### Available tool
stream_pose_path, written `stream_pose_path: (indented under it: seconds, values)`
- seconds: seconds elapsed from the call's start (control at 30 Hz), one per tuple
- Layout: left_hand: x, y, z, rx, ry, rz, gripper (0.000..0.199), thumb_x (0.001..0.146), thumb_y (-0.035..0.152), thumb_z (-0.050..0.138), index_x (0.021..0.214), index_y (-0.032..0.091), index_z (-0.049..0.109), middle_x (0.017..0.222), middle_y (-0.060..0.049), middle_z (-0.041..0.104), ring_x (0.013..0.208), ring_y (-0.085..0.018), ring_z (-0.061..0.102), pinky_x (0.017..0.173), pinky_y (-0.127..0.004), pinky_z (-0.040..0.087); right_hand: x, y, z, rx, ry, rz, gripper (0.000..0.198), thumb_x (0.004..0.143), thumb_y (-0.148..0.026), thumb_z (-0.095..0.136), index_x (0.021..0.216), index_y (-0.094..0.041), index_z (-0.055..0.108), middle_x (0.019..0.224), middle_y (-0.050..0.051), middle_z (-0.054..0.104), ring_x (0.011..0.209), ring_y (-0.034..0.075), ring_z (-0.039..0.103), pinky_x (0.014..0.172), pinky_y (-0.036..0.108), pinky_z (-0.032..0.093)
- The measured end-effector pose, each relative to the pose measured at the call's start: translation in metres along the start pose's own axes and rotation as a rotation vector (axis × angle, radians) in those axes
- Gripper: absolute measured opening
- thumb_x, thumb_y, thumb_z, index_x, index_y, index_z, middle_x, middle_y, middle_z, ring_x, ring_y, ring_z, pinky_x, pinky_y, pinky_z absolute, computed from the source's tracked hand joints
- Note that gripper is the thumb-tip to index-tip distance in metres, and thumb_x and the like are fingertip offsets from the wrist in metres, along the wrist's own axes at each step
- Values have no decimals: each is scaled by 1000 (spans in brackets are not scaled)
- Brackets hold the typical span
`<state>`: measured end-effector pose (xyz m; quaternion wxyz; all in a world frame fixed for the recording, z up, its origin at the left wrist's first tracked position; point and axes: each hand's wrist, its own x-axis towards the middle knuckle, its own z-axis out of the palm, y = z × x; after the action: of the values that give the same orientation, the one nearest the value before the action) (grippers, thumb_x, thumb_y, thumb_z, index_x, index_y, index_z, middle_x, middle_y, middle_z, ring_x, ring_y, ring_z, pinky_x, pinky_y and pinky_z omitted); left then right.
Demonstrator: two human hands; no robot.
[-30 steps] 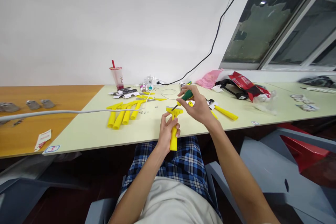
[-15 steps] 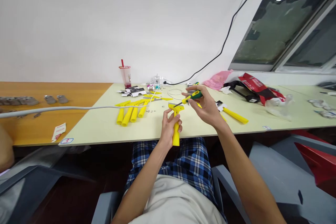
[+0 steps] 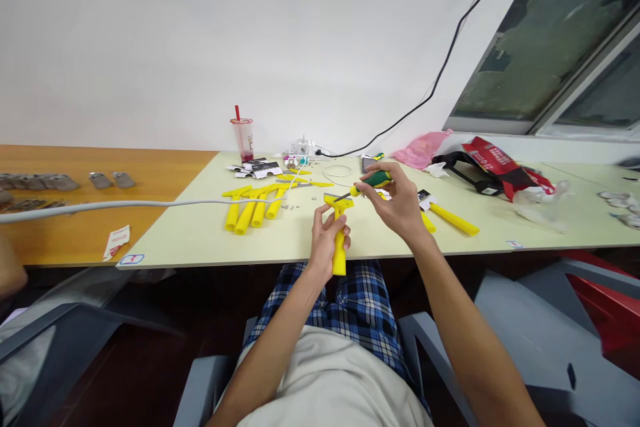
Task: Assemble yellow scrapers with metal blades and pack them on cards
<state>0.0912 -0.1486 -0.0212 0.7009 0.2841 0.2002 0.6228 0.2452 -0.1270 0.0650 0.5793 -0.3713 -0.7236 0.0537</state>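
Note:
My left hand [image 3: 327,237] is wrapped round the handle of a yellow T-shaped scraper [image 3: 339,255], held upright just over the table's front edge. A green and yellow screwdriver [image 3: 376,179] is in my right hand [image 3: 400,203], its shaft slanting down to the left. The screwdriver's tip meets the scraper's head; a screw under it is too small to make out. Left of my hands lie several more yellow scraper handles [image 3: 245,217] with tiny metal bits [image 3: 291,207] beside them. Another yellow handle [image 3: 454,219] rests to the right.
A lidded cup [image 3: 244,140] with a red straw stands near the wall beside black-and-white cards [image 3: 257,168]. A white cable [image 3: 200,203] crosses at left. Further right are a pink bag [image 3: 420,149], a red package [image 3: 500,163] and clear plastic [image 3: 545,205]. Someone's arm [image 3: 10,273] shows at far left.
My right hand has shifted its fingers on the screwdriver, now closed round its green handle. The tip stays at the scraper's head. The whole view has shifted slightly.

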Motion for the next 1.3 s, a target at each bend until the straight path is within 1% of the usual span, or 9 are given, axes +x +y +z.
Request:
stream_pose_path:
  seconds: [0.2, 0.33, 0.43, 0.6, 0.8, 0.97, 1.1, 1.23, 1.3]
  values:
    - [-1, -5, 2, 15, -13, -29, 66, 73, 31, 100, 119, 29, 53, 109, 1, 65, 66, -7, 58, 49, -18, 36, 1, 0, -3, -43, -22, -25, 37, 102, -54, 77, 127, -30, 65, 109, 5, 76, 100, 25, 78, 91, 44, 68]
    - [1, -6, 1, 0, 10, -27, 66, 73, 30, 99, 120, 28, 52, 113, -1, 68, 66, -7, 59, 50, -18, 37, 1, -6, -9, -20, -222, -46, 38, 113, -47, 58, 147, -31, 54, 126, 10, 74, 113, 25, 76, 103, 48, 65]
    - [4, -5, 0, -17, 31, -42, 67, 72, 27, 99, 120, 28, 52, 117, -3, 70, 65, -6, 57, 51, -18, 36, 2, -9, -12, 25, -319, -48, 41, 115, -45, 54, 153, -30, 49, 133, 11, 73, 121, 26, 74, 108, 50, 64]
    - [2, -4, 0, 8, 26, -31, 69, 73, 30, 100, 124, 29, 54, 119, -3, 70, 67, -7, 60, 51, -18, 37, 2, -11, -14, -2, -288, -86, 34, 112, -42, 61, 144, -32, 58, 127, 9, 79, 114, 26, 78, 106, 52, 65]
    - [0, -1, 0, 66, 50, 60, 66, 76, 36, 99, 126, 31, 56, 110, 1, 65, 68, -8, 63, 50, -19, 42, 4, -19, -20, -95, -277, -176, 28, 112, -42, 64, 138, -33, 65, 126, 7, 81, 113, 29, 79, 105, 53, 65]
    - [0, 4, -1, 100, 15, 66, 65, 78, 37, 98, 127, 31, 57, 112, 0, 66, 66, -9, 62, 49, -20, 44, 5, -22, -26, -126, -273, -143, 26, 110, -45, 67, 134, -34, 70, 128, 7, 81, 117, 31, 80, 106, 55, 65]
    - [1, 6, -2, 114, -9, 100, 63, 78, 40, 98, 124, 30, 57, 113, -1, 65, 64, -8, 62, 47, -20, 43, 5, -18, -30, -63, -224, -100, 28, 109, -45, 69, 133, -32, 69, 127, 8, 81, 119, 31, 80, 105, 55, 67]
    - [7, 8, -7, 103, 35, 121, 64, 77, 40, 98, 123, 29, 55, 111, 0, 65, 64, -9, 63, 47, -19, 44, 5, -15, -33, -40, -180, -98, 30, 108, -44, 70, 135, -32, 67, 132, 8, 78, 124, 30, 77, 109, 55, 65]
    - [10, 11, -10, 64, 64, 105, 65, 75, 36, 98, 121, 28, 53, 107, 1, 65, 64, -8, 62, 48, -19, 44, 5, -13, -32, -26, -108, -103, 30, 107, -43, 72, 134, -31, 68, 132, 8, 77, 124, 30, 77, 109, 53, 65]
